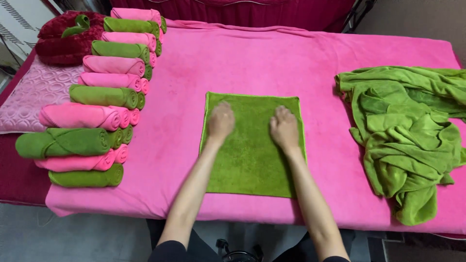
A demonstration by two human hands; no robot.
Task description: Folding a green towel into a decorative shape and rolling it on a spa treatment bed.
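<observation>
Green terry towel (pixel 252 145), folded square, lies flat at the middle of the pink-covered bench (pixel 272 63).

Both your hands rest palm-down on its upper half, fingers spread, gripping nothing; the left hand (pixel 221 121) is motion-blurred, the right hand (pixel 284 128) sharp. Rolled pink and green towels (pixel 97 97) stack at left, their far ends hidden. A crumpled green heap (pixel 407 136) lies at right, cut off by the frame.

Folded green terry towel (pixel 252 145) flat at centre of pink towelling sheet (pixel 272 58). L hand (pixel 221 121) + R hand (pixel 284 128) on its far half. Rolled pink/green towels (pixel 97 97) stacked left; loose green towel heap (pixel 407 131) right.
</observation>
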